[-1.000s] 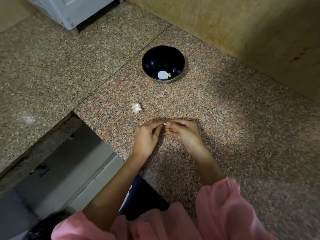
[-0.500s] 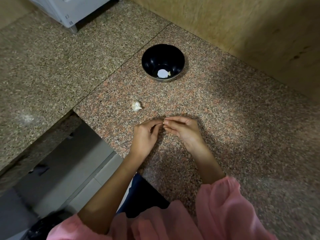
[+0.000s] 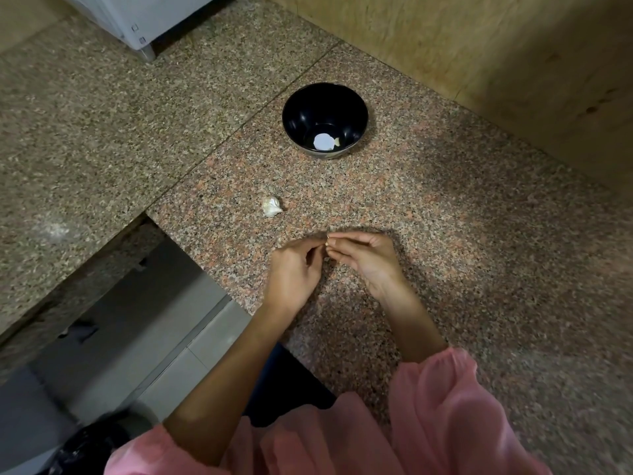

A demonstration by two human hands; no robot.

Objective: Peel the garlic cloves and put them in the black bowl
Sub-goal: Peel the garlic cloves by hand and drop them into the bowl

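Scanning from well left of the round black bowl (image 3: 308, 108), we pick up the corner of a pale grey appliance (image 3: 137, 18), standing on a short foot, up and far to the bowl's left. Far to the bowl's near left, off the edge of the speckled pink-brown granite tabletop (image 3: 479, 269), there's a crumpled black plastic bag (image 3: 85, 447).

Moving in, a white papery lump of garlic (image 3: 272, 206) lies alone on the tabletop, on the bowl's near-left side, apart from it and touching nothing else. Next comes the left hand (image 3: 294, 269), on the near side of the bowl and a little left of it, fingers curled, thumb and forefinger drawn to a point. Both hands are together here, tips meeting. Pinched between them is a small pale garlic clove (image 3: 327, 238), mostly hidden, so how much skin is on it I cannot tell.

Straight beyond that pinch sits the bowl itself. At its bottom is one small yellowish peeled clove (image 3: 337, 141) beside a round white spot (image 3: 323, 141), and what that spot is I can't make out.

The right hand (image 3: 366, 258) is near the bowl's right-hand line, fingers bent onto the same clove, with a loose pink sleeve (image 3: 445, 406) trailing behind. Far right of the bowl rises a tan wooden wall panel (image 3: 479, 63).
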